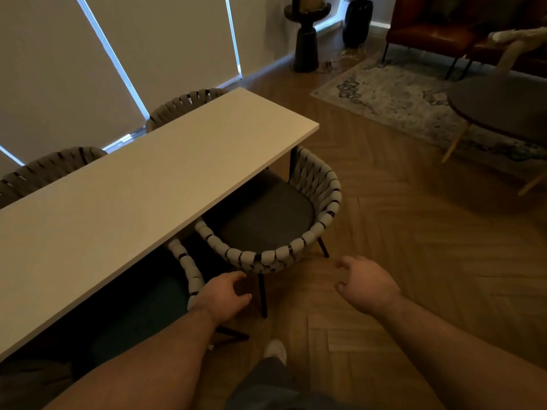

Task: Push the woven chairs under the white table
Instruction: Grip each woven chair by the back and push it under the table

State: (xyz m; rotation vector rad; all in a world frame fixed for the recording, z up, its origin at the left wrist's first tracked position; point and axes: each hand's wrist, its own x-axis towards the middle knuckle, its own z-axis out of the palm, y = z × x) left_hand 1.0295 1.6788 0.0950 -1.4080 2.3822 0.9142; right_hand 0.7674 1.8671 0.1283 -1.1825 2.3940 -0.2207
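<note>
A long white table (142,184) runs from lower left to upper right. On its near side a woven chair (275,255) with a dark seat sits partly under the table's right end, its curved back sticking out. A second woven chair (192,276) stands to its left, mostly hidden under the tabletop. My left hand (225,294) hovers with loosely curled fingers between the two chair backs, holding nothing. My right hand (367,282) hangs in the air over the floor, just right of the first chair's back, fingers relaxed and apart from it.
Two more woven chairs (183,105) (50,167) stand at the table's far side by the window blinds. A round dark coffee table (500,105) and a rug (393,93) lie at the right. A black pedestal (306,37) stands at the back. Herringbone wood floor lies around my foot (275,350).
</note>
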